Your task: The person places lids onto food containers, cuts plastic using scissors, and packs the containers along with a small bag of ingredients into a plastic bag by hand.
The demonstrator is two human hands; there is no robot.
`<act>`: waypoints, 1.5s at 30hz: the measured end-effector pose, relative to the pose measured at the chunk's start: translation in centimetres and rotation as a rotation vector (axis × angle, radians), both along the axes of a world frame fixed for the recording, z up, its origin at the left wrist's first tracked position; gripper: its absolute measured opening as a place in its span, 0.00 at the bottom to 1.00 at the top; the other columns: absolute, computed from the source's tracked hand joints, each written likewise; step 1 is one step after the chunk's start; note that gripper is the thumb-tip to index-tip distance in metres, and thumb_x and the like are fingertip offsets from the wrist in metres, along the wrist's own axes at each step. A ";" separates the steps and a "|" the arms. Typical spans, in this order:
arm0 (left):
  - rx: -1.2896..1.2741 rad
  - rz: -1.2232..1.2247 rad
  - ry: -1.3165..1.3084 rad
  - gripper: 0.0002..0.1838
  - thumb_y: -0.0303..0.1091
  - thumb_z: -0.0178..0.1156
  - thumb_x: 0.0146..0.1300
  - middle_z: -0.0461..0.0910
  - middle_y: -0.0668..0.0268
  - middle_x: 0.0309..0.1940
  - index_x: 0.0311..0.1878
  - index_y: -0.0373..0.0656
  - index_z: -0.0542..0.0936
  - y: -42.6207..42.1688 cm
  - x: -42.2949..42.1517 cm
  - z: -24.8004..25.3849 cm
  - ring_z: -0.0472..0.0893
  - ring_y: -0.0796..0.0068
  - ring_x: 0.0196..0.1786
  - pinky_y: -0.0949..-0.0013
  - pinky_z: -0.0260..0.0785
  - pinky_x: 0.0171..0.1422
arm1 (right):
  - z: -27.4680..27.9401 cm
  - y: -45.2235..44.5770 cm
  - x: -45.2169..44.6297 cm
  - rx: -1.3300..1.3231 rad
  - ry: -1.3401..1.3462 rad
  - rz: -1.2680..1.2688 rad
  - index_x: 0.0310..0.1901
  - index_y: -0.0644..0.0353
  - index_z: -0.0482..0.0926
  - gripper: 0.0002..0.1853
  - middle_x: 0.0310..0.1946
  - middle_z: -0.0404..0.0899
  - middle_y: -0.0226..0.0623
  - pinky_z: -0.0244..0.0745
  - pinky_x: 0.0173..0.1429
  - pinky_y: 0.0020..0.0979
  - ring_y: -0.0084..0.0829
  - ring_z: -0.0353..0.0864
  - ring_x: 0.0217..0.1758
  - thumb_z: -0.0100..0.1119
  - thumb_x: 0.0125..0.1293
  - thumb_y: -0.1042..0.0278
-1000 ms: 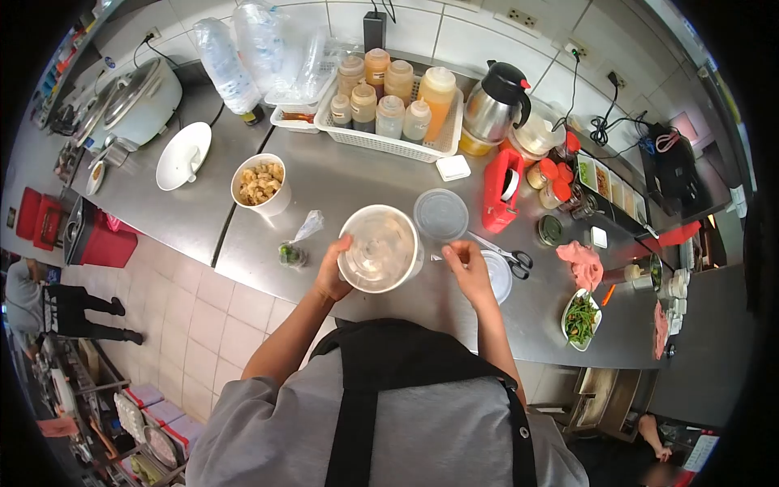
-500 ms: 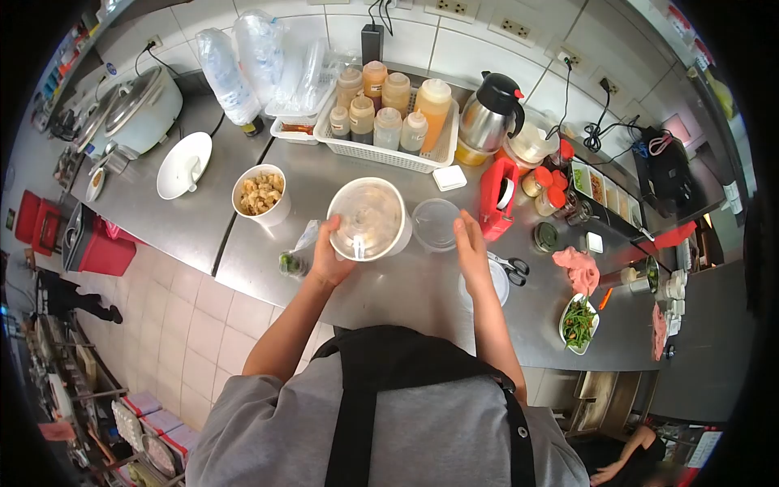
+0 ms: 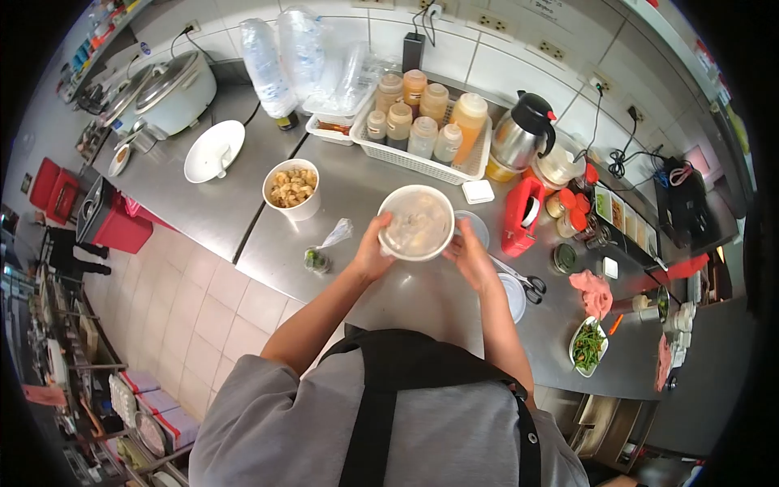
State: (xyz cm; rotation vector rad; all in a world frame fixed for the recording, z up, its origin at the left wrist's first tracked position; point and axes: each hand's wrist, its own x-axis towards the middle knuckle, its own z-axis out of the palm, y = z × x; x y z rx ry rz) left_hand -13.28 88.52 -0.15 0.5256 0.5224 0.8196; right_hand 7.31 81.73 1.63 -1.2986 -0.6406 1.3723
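A white paper bowl (image 3: 416,224) with a translucent lid is held up over the steel counter, its contents blurred beneath the lid. My left hand (image 3: 375,250) grips its left side, thumb near the rim. On the opposite side, my right hand (image 3: 472,255) has its fingers closed against the bowl's lower right edge. Partly hidden behind the right hand lies a clear plastic lid (image 3: 475,229). To the left stands an open paper tub (image 3: 294,191) filled with fried pieces. Between it and my left hand is a small clear bag (image 3: 323,250) with something green inside.
Sauce bottles (image 3: 423,134) fill a white basket (image 3: 406,156) at the back. A steel jug (image 3: 519,134), a red tape dispenser (image 3: 523,217) and scissors (image 3: 531,286) are to the right. A dish of green vegetables (image 3: 587,347) sits near the front edge; a white plate (image 3: 213,152) lies left.
My right hand, open and apart from the bowl before, has come in to its right side. The left hand keeps hold. The whole view has shifted, with the counter items appearing farther right.
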 end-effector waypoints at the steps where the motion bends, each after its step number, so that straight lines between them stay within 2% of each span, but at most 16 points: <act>1: -0.050 0.032 0.020 0.39 0.57 0.55 0.63 0.68 0.56 0.66 0.70 0.41 0.61 0.6 0.4 -0.5 0.71 0.59 0.67 0.50 0.64 0.69 | -1.4 0.5 0.8 -0.033 0.034 -0.055 0.69 0.67 0.61 0.40 0.58 0.73 0.48 0.66 0.63 0.41 0.41 0.73 0.58 0.58 0.66 0.43; 4: -0.050 0.047 0.303 0.40 0.59 0.56 0.63 0.64 0.57 0.68 0.71 0.45 0.60 3.3 2.1 -3.0 0.66 0.60 0.69 0.53 0.64 0.67 | -9.5 1.0 3.1 0.046 -1.102 0.034 0.59 0.63 0.73 0.30 0.51 0.76 0.49 0.67 0.60 0.45 0.44 0.74 0.55 0.61 0.64 0.47; 6: 0.138 0.202 0.626 0.36 0.54 0.60 0.61 0.63 0.58 0.67 0.68 0.47 0.65 3.3 2.9 -2.8 0.64 0.59 0.68 0.57 0.61 0.68 | -8.6 -1.8 0.5 0.014 -1.411 0.001 0.44 0.59 0.78 0.16 0.42 0.77 0.46 0.67 0.57 0.46 0.44 0.74 0.52 0.64 0.62 0.56; 8: 0.354 0.358 1.139 0.33 0.49 0.63 0.61 0.62 0.58 0.67 0.66 0.46 0.68 3.3 3.2 -3.5 0.64 0.58 0.68 0.60 0.59 0.69 | -9.3 -3.6 -0.9 0.095 -1.529 -0.008 0.40 0.57 0.77 0.12 0.39 0.76 0.41 0.66 0.54 0.45 0.42 0.74 0.50 0.64 0.61 0.60; 11: 1.035 0.804 1.082 0.28 0.34 0.61 0.61 0.65 0.47 0.59 0.64 0.36 0.69 4.3 -2.3 2.3 0.65 0.51 0.65 0.56 0.57 0.70 | -9.9 -5.4 -1.3 0.160 -1.609 0.005 0.37 0.55 0.76 0.07 0.37 0.76 0.35 0.64 0.50 0.43 0.39 0.74 0.47 0.63 0.61 0.64; 12: 1.093 1.111 1.252 0.25 0.31 0.59 0.61 0.69 0.48 0.56 0.62 0.35 0.70 6.7 -4.9 2.3 0.67 0.51 0.63 0.57 0.59 0.68 | -9.7 -6.0 -1.5 0.166 -1.617 0.014 0.37 0.54 0.76 0.07 0.37 0.76 0.34 0.64 0.48 0.43 0.38 0.74 0.46 0.62 0.62 0.65; 13: 0.802 1.023 1.064 0.22 0.29 0.56 0.62 0.71 0.48 0.55 0.60 0.35 0.71 7.7 -8.4 5.9 0.69 0.52 0.62 0.58 0.60 0.67 | -9.1 -6.7 -1.8 0.176 -1.590 -0.024 0.37 0.55 0.76 0.07 0.37 0.76 0.34 0.63 0.48 0.43 0.38 0.74 0.46 0.62 0.62 0.65; 15: 0.877 1.360 1.427 0.18 0.28 0.52 0.64 0.74 0.48 0.56 0.56 0.34 0.75 13.6 -16.4 2.1 0.74 0.51 0.58 0.57 0.65 0.62 | -6.7 -7.9 -2.4 0.204 -1.542 -0.098 0.37 0.56 0.75 0.07 0.36 0.75 0.34 0.63 0.47 0.43 0.38 0.74 0.45 0.62 0.62 0.65; 17: 0.572 0.975 1.409 0.16 0.29 0.51 0.66 0.81 0.50 0.47 0.52 0.34 0.80 17.7 -22.2 -2.8 0.79 0.50 0.51 0.55 0.69 0.56 | -4.6 -8.7 -2.9 0.219 -1.414 -0.158 0.37 0.58 0.74 0.07 0.36 0.75 0.36 0.65 0.46 0.42 0.40 0.74 0.43 0.62 0.63 0.67; 20: 0.668 0.612 1.573 0.15 0.32 0.53 0.66 0.84 0.55 0.35 0.50 0.33 0.82 17.3 -23.3 -4.5 0.84 0.59 0.39 0.58 0.74 0.45 | -3.1 -9.1 -3.6 0.288 -1.206 -0.209 0.38 0.62 0.73 0.06 0.35 0.73 0.40 0.68 0.44 0.40 0.42 0.75 0.39 0.60 0.65 0.71; 26: 0.453 0.293 1.153 0.12 0.30 0.59 0.61 0.83 0.61 0.28 0.44 0.33 0.82 10.9 -16.8 -2.6 0.82 0.76 0.25 0.73 0.77 0.27 | -2.4 -9.7 -5.3 0.370 -0.979 -0.119 0.39 0.65 0.72 0.06 0.36 0.72 0.44 0.74 0.38 0.34 0.39 0.76 0.34 0.59 0.66 0.74; 33: 0.569 0.094 1.063 0.16 0.25 0.59 0.57 0.83 0.54 0.39 0.49 0.30 0.77 2.4 -9.1 -1.5 0.85 0.67 0.26 0.67 0.79 0.29 | -1.3 -9.2 -6.3 0.391 -0.923 -0.111 0.40 0.65 0.70 0.07 0.47 0.75 0.47 0.76 0.39 0.31 0.38 0.79 0.45 0.59 0.66 0.73; 37: 0.561 0.006 0.977 0.16 0.27 0.58 0.61 0.82 0.52 0.41 0.51 0.31 0.76 -1.6 -5.3 0.1 0.86 0.66 0.30 0.67 0.80 0.30 | -0.9 -8.7 -5.5 0.360 -0.915 -0.080 0.41 0.63 0.71 0.07 0.59 0.72 0.50 0.75 0.51 0.37 0.45 0.76 0.55 0.59 0.66 0.72; 40: 0.489 -0.059 0.943 0.19 0.34 0.57 0.66 0.81 0.49 0.47 0.55 0.32 0.75 -3.5 -3.4 1.1 0.86 0.61 0.41 0.64 0.80 0.41 | 0.5 -8.5 -5.3 0.501 -1.173 -0.007 0.41 0.61 0.73 0.08 0.63 0.70 0.48 0.68 0.63 0.44 0.49 0.71 0.61 0.60 0.65 0.70; 41: 0.651 -0.088 1.033 0.24 0.42 0.55 0.70 0.78 0.46 0.54 0.61 0.34 0.72 -3.2 -3.4 -0.2 0.82 0.55 0.52 0.61 0.75 0.54 | 1.1 -8.4 -5.3 0.521 -1.238 0.054 0.41 0.60 0.74 0.08 0.64 0.70 0.48 0.64 0.65 0.45 0.50 0.70 0.63 0.60 0.65 0.69; 45: 0.646 0.177 0.859 0.25 0.44 0.54 0.70 0.76 0.45 0.56 0.64 0.38 0.70 -3.1 -0.7 -3.3 0.79 0.50 0.56 0.60 0.70 0.60 | 1.2 -8.5 -5.6 0.596 -1.467 0.279 0.41 0.58 0.76 0.07 0.65 0.70 0.44 0.60 0.68 0.47 0.49 0.65 0.67 0.60 0.65 0.66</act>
